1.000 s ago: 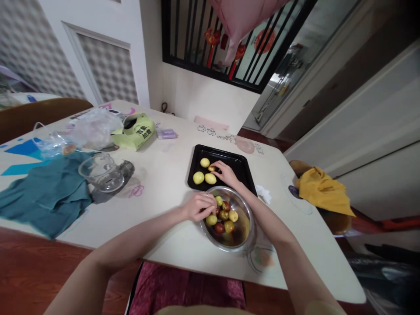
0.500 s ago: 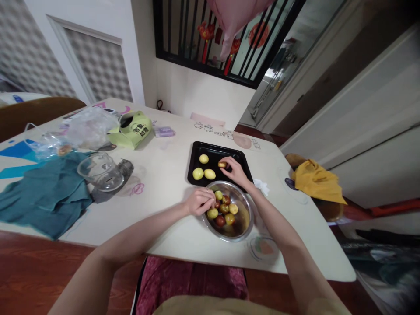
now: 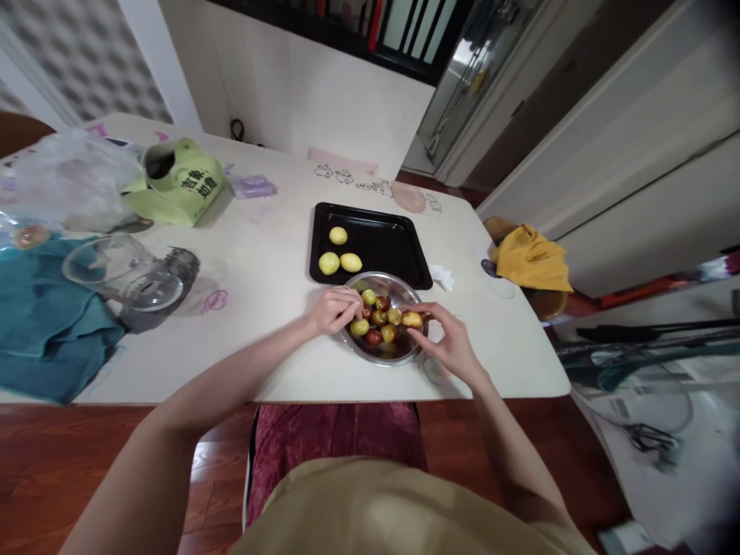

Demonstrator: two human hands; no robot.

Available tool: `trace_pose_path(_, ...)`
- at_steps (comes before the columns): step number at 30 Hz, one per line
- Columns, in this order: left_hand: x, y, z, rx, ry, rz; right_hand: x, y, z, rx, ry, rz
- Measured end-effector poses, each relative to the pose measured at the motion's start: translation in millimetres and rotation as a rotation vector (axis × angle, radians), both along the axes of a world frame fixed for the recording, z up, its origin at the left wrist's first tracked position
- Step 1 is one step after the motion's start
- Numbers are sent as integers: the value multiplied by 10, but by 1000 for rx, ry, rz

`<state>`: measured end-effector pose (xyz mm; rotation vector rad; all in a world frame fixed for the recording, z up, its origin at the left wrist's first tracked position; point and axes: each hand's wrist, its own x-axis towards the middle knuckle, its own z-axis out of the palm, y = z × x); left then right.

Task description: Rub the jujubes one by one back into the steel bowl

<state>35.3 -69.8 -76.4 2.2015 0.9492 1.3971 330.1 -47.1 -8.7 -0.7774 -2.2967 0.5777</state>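
Note:
A round metal bowl [image 3: 385,359] holds several small jujubes [image 3: 388,333], some yellow-green and some reddish brown. My left hand [image 3: 338,310] is closed at the bowl's left rim, its fingertips curled over the edge and partly hidden. Over the right side of the bowl, my right hand [image 3: 445,333] pinches a yellow-brown jujube [image 3: 412,318] between thumb and fingers. Behind the bowl lies a black tray [image 3: 387,239]. On its left part rest a yellow fruit [image 3: 338,236], a yellow-green one [image 3: 329,264] and a yellow oval one [image 3: 351,263].
To the left are a clear plastic jar [image 3: 124,270] on its side, a teal cloth [image 3: 55,324], a green carton [image 3: 188,185] and a crumpled plastic bag [image 3: 69,177]. White tissue [image 3: 442,277] lies right of the tray. A yellow cloth [image 3: 532,258] hangs beyond the table's right edge.
My right hand has moved from the tray back to the bowl, bringing the jujube from the tray with it. My left hand stays at the bowl's rim. The view has tilted downward.

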Motion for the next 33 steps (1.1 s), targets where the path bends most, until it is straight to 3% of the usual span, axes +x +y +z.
trace_pose_path(7, -6, 6, -9, 90, -37, -9, -94, -126, 22, -153, -145, 128)
trace_pose_path(12, 1, 22, -2, 270, -84, -46, -221, -139, 39, -220, -193, 101)
trace_pose_path(17, 3, 20, 16, 306, -57, -34, -280, -166, 2, -276, -261, 52)
trace_pose_path(27, -16, 38, -23, 267, -9, -27, -346, -250, -10, -170, -420, -192)
trace_pose_path(33, -18, 34, -4, 272, -11, -29, -375, -198, -74, -194, -400, -208)
